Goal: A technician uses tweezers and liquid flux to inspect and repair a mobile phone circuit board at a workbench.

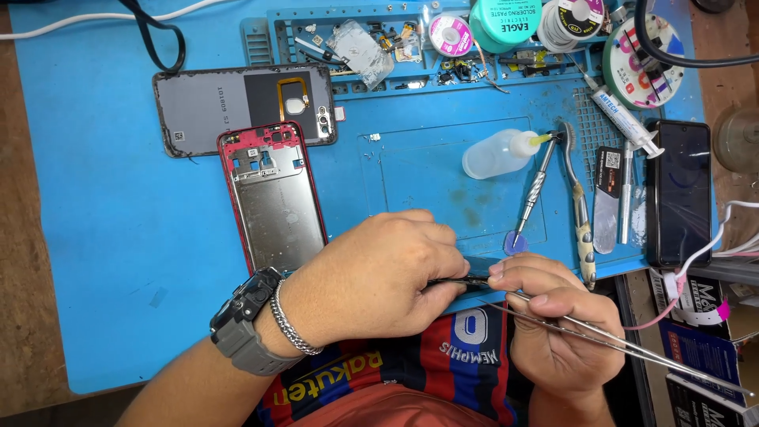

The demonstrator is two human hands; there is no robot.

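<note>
Here, a thin dark part [462, 282] sits pinched between both hands at the mat's [103, 237] near edge — likely light and fragile, best held by its edges. Left hand [379, 277] grips it; right hand [553, 332] also clasps tweezers [632, 348]. Phone frame [277, 198] lies beyond.

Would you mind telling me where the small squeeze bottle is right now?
In the head view, the squeeze bottle lies on its side on the blue mat, right of centre, its nozzle pointing at the screwdriver, above both hands.
</note>
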